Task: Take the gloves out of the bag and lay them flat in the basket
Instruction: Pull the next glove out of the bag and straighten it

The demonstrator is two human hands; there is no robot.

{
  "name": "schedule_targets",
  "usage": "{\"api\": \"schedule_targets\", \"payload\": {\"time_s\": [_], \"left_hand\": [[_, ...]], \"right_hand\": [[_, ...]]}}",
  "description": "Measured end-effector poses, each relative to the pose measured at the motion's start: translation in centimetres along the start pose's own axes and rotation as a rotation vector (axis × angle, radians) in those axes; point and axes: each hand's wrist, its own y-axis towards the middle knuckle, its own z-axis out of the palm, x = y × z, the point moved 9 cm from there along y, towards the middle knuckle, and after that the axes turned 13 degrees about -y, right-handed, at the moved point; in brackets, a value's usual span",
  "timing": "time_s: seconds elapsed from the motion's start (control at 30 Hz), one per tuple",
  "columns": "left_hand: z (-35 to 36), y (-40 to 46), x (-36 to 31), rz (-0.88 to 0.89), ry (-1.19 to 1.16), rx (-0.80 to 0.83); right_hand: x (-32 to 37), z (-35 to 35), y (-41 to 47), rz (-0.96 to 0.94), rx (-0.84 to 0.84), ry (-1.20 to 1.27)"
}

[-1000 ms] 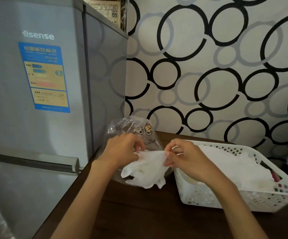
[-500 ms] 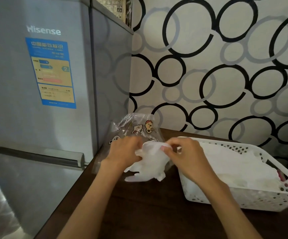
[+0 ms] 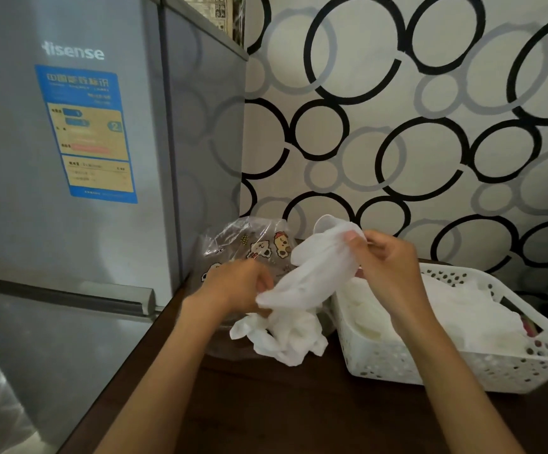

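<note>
A white glove (image 3: 312, 273) stretches between my hands above the dark table. My right hand (image 3: 387, 260) pinches its cuff end, raised up near the basket's left rim. My left hand (image 3: 236, 290) grips the lower part, and the glove's fingers (image 3: 282, 335) hang down crumpled onto the table. Behind my left hand stands the clear plastic bag (image 3: 243, 244) printed with cartoon animals. The white perforated basket (image 3: 462, 365) sits at the right, with several white gloves (image 3: 456, 306) lying in it.
A grey fridge (image 3: 69, 191) stands close on the left, against the table edge. A wall with black and grey ring patterns rises behind. The dark wooden table (image 3: 282, 404) runs toward me. Something red (image 3: 528, 326) shows at the basket's right side.
My right hand has lifted the glove's cuff up and to the right, drawing the glove longer. My left hand stays low by the bag. The view has tilted a little.
</note>
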Motion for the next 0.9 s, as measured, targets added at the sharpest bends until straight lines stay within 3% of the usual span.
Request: {"api": "schedule_targets", "payload": {"time_s": [0.13,0.2,0.3,0.47,0.63,0.73,0.8,0.87,0.9], "left_hand": [[0.2,-1.3,0.6,-0.011,-0.264,0.326],[-1.5,-1.9,-0.3,0.016,-0.361,0.265],[-3.5,-1.9,-2.2,-0.017,-0.661,0.012],[-2.0,-1.9,-6.0,0.047,-0.85,0.016],[-2.8,-1.5,-4.1,-0.065,-0.952,-0.171],[-3.5,-1.5,-3.8,-0.044,-0.86,-0.241],[-3.7,-1.5,-4.3,-0.015,-0.844,-0.241],[-3.4,-1.6,-4.8,-0.009,-0.852,-0.225],[-3.0,-1.6,-5.2,-0.023,-0.882,-0.195]], "right_hand": [[-1.2,0.5,-0.1,0.134,0.062,0.199],[-1.2,1.1,0.0,0.157,0.126,0.283],[-0.5,2.6,-0.1,0.211,0.264,0.512],[0.7,3.6,-0.4,0.215,0.374,0.742],[0.0,2.9,0.2,0.126,0.31,0.432],[1.5,2.7,-0.5,0.01,0.443,0.373],[2.6,2.8,-1.6,-0.126,0.546,0.113],[2.6,2.3,-1.6,-0.179,0.461,-0.117],[2.5,1.7,-1.2,-0.135,0.357,-0.1]]}}
